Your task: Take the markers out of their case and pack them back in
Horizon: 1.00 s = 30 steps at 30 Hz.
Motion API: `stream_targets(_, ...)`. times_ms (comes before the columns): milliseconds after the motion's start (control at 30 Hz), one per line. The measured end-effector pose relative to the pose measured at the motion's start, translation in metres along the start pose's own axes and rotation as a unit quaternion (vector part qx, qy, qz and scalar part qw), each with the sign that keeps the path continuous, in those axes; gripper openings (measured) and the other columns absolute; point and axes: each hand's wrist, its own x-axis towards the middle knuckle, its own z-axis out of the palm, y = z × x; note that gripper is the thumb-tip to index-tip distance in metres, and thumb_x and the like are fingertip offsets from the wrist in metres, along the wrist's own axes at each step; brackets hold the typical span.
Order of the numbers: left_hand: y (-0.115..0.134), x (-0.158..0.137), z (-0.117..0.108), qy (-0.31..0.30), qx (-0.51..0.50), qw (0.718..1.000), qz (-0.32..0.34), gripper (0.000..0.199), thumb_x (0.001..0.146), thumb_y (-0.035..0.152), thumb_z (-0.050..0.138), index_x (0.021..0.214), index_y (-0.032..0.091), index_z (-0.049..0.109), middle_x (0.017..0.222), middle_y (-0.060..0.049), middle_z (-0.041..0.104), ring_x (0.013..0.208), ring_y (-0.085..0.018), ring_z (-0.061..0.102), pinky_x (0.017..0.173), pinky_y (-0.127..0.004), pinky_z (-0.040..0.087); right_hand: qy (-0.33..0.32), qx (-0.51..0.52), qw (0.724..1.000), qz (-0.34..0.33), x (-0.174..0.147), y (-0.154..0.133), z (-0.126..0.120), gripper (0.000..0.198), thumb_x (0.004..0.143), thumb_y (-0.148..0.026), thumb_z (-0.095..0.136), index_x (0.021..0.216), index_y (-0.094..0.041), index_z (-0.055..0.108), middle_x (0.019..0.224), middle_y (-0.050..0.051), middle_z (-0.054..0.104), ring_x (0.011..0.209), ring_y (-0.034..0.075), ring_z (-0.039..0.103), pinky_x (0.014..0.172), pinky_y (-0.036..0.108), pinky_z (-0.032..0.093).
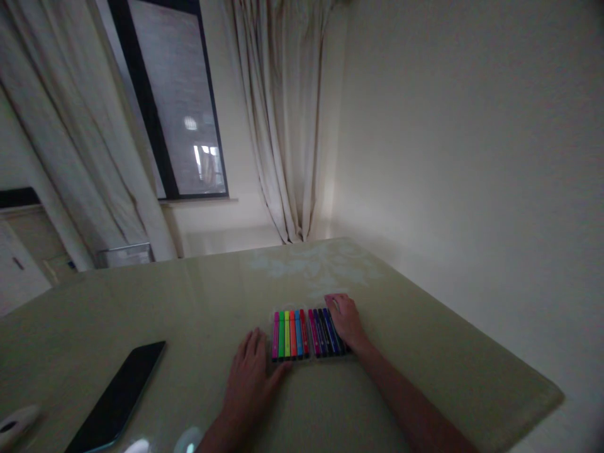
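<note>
A clear case [309, 360] of felt-tip markers lies on the table in front of me, in two side-by-side sections. The left section has bright markers [289, 335] in pink, green, yellow, orange, blue and red; the right one has mostly dark markers [325, 332]. My left hand [250, 371] is open at the case's left side, fingers stretched forward and thumb by its lower edge. Over the right end rests my right hand [346, 319], partly covering the last markers. Its fingers are bent but apart, with no held object visible.
A dark phone or tablet [117, 396] lies on the pale green table [212, 302] to the left. At the lower left edge is a white rounded object [19, 420]. A wall [472, 189] runs along the table's right side; curtains [287, 126] and a window [184, 100] stand beyond.
</note>
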Motion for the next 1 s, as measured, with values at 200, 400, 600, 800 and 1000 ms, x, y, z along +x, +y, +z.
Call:
stream_targets(200,0.010,0.010,-0.016,-0.018,-0.308,0.951,-0.020,0.071,0.093,0.058,0.057,0.146,0.013,0.048,0.138,-0.017,0.065,0.126,-0.031,0.064,0.106,-0.044,0.050,0.006,0.108,0.992,0.060,-0.001,-0.010,0.010,0.068,0.104,-0.061,0.017,0.136,-0.017,0.058,0.140,0.016,0.062,0.128,0.025,0.060,0.098,0.037,0.053)
stream_targets(400,0.036,-0.002,-0.011,0.010,-0.377,0.926,0.001,0.091,0.086,0.053,0.069,0.157,0.015,0.029,0.156,-0.020,0.049,0.133,-0.033,0.058,0.109,-0.049,0.049,-0.028,0.422,0.906,0.032,-0.040,-0.055,0.033,0.056,0.100,-0.062,0.038,0.136,-0.023,0.056,0.155,0.011,0.048,0.146,0.026,0.042,0.108,0.041,0.050)
stream_targets(600,0.037,-0.009,-0.019,0.025,-0.270,0.962,0.016,0.051,0.095,0.034,0.050,0.143,0.018,0.051,0.122,-0.011,0.075,0.105,-0.026,0.073,0.091,-0.038,0.056,-0.161,0.361,0.914,-0.092,-0.076,-0.081,0.030,0.043,0.104,-0.054,0.046,0.137,-0.030,0.059,0.145,0.008,0.057,0.136,0.025,0.053,0.111,0.042,0.048)
stream_targets(800,0.030,-0.009,-0.021,0.012,-0.245,0.969,0.035,0.052,0.091,0.034,0.054,0.142,0.022,0.053,0.119,-0.007,0.077,0.100,-0.025,0.076,0.084,-0.032,0.058,-0.127,0.090,0.947,-0.283,-0.074,-0.073,0.020,0.041,0.102,-0.037,0.055,0.143,-0.036,0.056,0.148,0.006,0.055,0.139,0.027,0.047,0.117,0.049,0.039)
stream_targets(1000,0.028,-0.014,-0.013,0.022,-0.172,0.984,0.045,0.046,0.093,0.030,0.048,0.138,0.022,0.053,0.106,-0.008,0.079,0.089,-0.024,0.078,0.078,-0.031,0.059,-0.113,0.020,0.907,-0.405,-0.069,-0.068,0.021,0.044,0.103,-0.027,0.057,0.146,-0.031,0.054,0.136,0.008,0.067,0.127,0.026,0.058,0.109,0.046,0.048)
